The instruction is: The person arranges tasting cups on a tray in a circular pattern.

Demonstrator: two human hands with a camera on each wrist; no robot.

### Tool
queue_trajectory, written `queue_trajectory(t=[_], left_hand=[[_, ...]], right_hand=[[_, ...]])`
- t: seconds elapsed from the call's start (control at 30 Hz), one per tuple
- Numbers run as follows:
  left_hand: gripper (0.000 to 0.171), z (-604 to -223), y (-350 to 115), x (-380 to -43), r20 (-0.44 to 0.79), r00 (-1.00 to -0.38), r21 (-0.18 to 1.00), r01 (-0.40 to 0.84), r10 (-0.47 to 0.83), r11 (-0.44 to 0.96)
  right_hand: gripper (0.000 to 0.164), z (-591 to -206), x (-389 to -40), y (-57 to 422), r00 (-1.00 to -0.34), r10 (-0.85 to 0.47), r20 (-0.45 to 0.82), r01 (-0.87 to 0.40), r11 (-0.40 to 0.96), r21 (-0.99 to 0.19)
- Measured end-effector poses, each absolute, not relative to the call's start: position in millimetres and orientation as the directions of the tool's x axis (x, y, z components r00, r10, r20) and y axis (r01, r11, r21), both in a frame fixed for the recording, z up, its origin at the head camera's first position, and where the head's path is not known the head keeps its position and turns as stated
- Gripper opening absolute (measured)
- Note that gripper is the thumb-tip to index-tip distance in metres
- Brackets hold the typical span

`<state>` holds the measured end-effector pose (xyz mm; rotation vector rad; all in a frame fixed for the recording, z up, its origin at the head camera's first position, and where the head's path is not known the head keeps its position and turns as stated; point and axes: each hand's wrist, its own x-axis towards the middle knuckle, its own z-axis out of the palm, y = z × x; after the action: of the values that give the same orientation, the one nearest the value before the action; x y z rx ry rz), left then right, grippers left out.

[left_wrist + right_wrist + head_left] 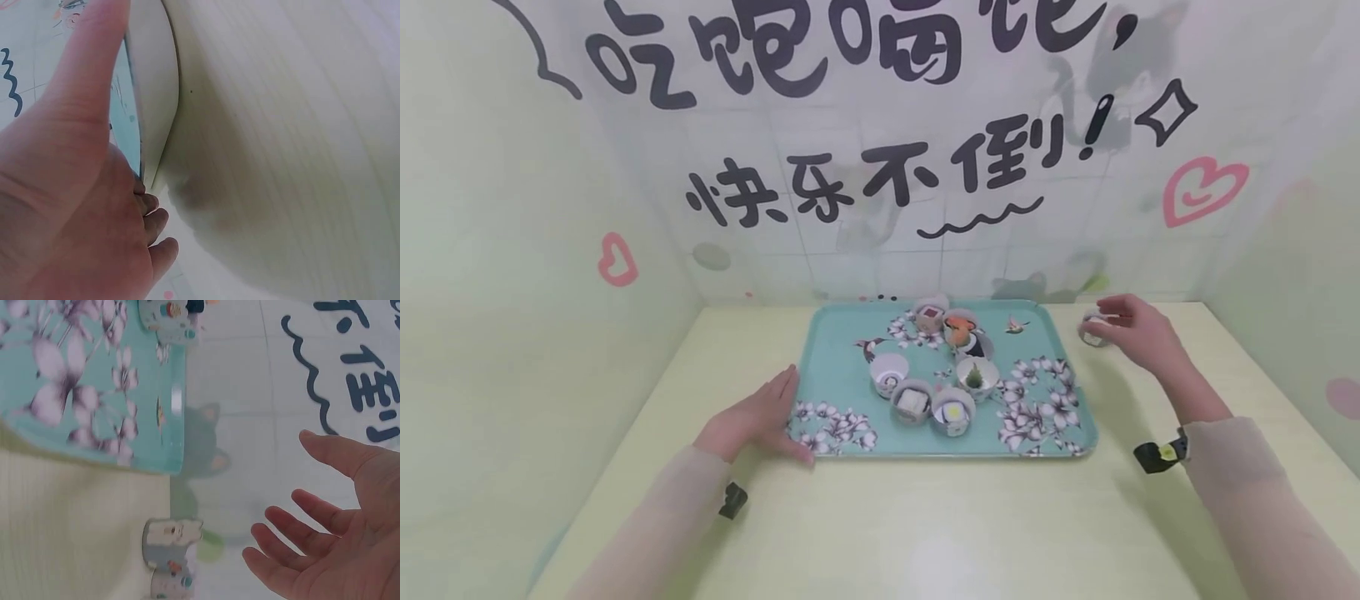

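Note:
A turquoise tray [842,333] with printed flowers and birds lies on the table. My left hand [760,414] touches its left side, thumb at the front edge; in the left wrist view the fingers [159,222] are slightly bent beside the tray's rim [153,81]. Several small cups stand in a curved group on the tray, among them a pale cup [890,377] and one with a green leaf-like shape [977,379]. Off the tray's right side, my right hand [1138,333] is by a small patterned cup [1093,329]. In the right wrist view its fingers are spread, apart from that cup [165,544].
Beside that patterned cup is a second cup-like piece [172,584]. A white wall [865,267] with black lettering and pink hearts rises at the table's back. Pale side walls flank the table [925,525]. Each wrist bears a small black device [1159,456].

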<state>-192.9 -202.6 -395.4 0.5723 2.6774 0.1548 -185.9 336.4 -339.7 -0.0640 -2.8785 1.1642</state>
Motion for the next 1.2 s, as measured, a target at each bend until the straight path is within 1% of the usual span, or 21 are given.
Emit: queue_trajectory(t=[0.33,0.6,0.8,0.97,1.2], left_hand=[[0.150,-398.0,-202.3,-194.7,-0.366,-0.831,0.202,0.370,0.420,0.907],[0.150,-395.9,-202.9,-194.4,-0.365,-0.834,0.190,0.370,0.415,0.909],[0.150,-396.9,-202.0,-194.6,-0.373,-0.832,0.207,0.356,0.410,0.911],[0.150,-396.4,-201.6,-194.2,-0.371,-0.835,0.198,0.356,0.406,0.913],[0.149,-395.3,-202.2,-194.3,-0.366,-0.831,0.191,0.372,0.418,0.908]], right_hand=[[0.081,-348.4,-182.9,372.4,-0.985,0.171,0.010,0.117,0.710,-0.694],[0.091,-356.3,-186.8,392.0,-0.975,0.223,0.012,0.151,0.697,-0.701],[0.089,-361.9,-186.3,404.3,-0.964,0.265,0.002,0.185,0.681,-0.709],[0.087,-367.4,-187.0,412.0,-0.963,0.271,0.008,0.182,0.668,-0.721],[0.089,-380.9,-189.0,422.3,-0.958,0.287,-0.006,0.192,0.624,-0.757]])
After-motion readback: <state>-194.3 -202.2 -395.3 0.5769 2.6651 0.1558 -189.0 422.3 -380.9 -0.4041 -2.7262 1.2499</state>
